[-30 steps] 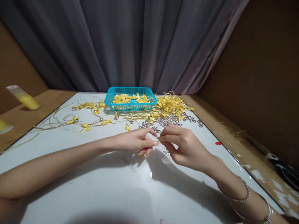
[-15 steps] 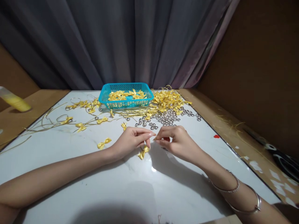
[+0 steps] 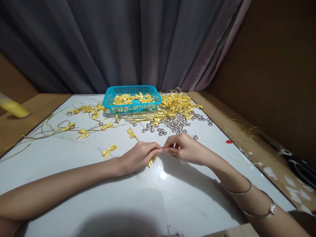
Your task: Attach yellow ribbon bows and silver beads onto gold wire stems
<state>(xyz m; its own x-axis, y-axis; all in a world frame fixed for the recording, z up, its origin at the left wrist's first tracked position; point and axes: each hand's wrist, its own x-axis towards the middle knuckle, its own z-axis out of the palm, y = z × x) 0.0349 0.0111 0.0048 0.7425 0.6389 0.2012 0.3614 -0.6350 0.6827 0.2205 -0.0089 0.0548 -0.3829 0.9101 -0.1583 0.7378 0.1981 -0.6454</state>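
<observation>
My left hand [image 3: 145, 153] and my right hand [image 3: 185, 148] meet above the white tabletop, fingertips pinched almost together. A tiny pale thing shows between the fingertips, too small to name. Partly hidden under my left fingers lies a yellow ribbon bow [image 3: 151, 162]. Behind that hand another yellow bow [image 3: 131, 133] sits with a short gold stem or cord running toward my knuckles. A third bow [image 3: 109, 151] lies left of the hand, apart from it. Beyond my right hand spreads a pile of silver teardrop-shaped beads [image 3: 176, 123].
A turquoise basket [image 3: 133, 108] holding yellow bows stands at the back. Beside it is a heap of bows [image 3: 176, 102], with gold cords [image 3: 138, 117] in front. Bows on cords trail leftward. A yellow-filled bottle [image 3: 14, 108] is far left; black-handled scissors [image 3: 298, 168] lie right.
My left hand has turned knuckles-up and its fingers have closed, covering more of the bow beneath. My right fingertips have dipped slightly and stay pinched. The camera view has shifted a little.
</observation>
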